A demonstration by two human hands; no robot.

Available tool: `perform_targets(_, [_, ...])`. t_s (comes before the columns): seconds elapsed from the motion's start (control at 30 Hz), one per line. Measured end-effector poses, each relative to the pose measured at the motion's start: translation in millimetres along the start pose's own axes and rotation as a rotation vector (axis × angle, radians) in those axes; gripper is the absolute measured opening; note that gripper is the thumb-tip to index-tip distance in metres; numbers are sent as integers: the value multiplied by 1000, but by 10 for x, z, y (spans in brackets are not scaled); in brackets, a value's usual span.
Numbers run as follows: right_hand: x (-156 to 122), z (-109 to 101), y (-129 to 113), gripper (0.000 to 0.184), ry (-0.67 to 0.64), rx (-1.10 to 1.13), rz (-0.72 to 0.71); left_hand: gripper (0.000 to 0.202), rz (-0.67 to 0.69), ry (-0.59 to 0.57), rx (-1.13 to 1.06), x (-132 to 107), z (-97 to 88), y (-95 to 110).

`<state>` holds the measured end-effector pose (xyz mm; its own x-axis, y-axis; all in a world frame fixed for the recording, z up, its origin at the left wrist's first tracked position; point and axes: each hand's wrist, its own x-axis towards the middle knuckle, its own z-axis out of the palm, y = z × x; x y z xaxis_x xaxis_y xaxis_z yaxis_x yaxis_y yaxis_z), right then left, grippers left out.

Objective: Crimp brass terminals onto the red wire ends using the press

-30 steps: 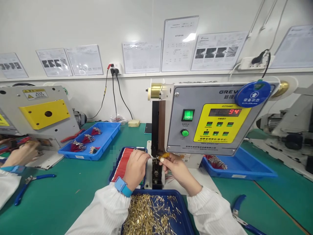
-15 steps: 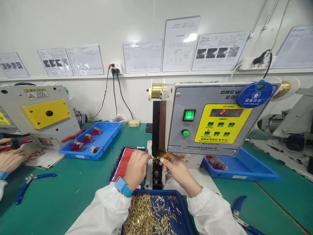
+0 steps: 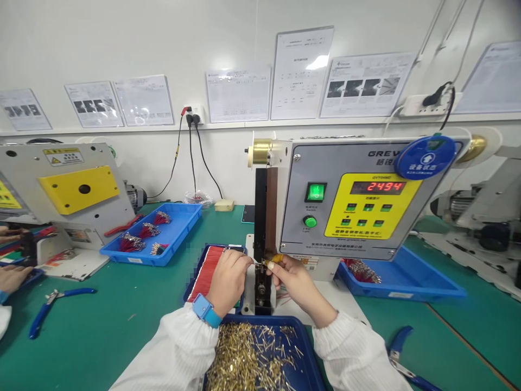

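My left hand (image 3: 228, 279), with a blue band at its wrist, pinches a thin wire (image 3: 256, 264) whose end reaches into the black crimping head (image 3: 261, 290). From the other side, my right hand (image 3: 300, 283) closes thumb and forefinger on what looks like a small brass pin, mostly hidden by the fingers. A yellow finger cot (image 3: 277, 258) covers its forefinger. Both sets of fingertips nearly meet at the head of the grey crimping machine (image 3: 309, 163). Beneath my left hand is a blue tray of red wires (image 3: 207, 271). Loose brass pins (image 3: 236, 353) fill a dark blue tray (image 3: 307, 347) below my wrists.
Blue bins (image 3: 187, 228) (image 3: 423, 277) with wire bundles stand left and right. Blue-handled pliers (image 3: 51, 304) lie on the left; another pair of pliers (image 3: 396, 353) lies at the right. A co-worker's hand (image 3: 12, 278) is at a second machine (image 3: 77, 184).
The machine's red display has gone from 2 to 2494. My hands have hardly moved and stay at the crimping head. The co-worker's hand at the left has shifted left and down.
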<state>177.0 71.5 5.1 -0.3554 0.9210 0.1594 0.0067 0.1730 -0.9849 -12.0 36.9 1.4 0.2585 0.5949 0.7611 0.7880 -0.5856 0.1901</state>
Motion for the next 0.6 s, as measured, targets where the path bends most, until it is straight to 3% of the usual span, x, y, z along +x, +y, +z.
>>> perform_targets(0.2, [-12, 6, -17, 32, 4, -2, -3, 22, 13, 10, 7, 2, -10, 5])
perform_targets(0.43, [-26, 19, -35, 31, 20, 21, 14, 25, 29, 110, 35, 19, -48, 29])
perform_targets(0.6, [-21, 60, -12, 36, 69, 55, 6, 20, 20, 65, 10, 16, -44, 28])
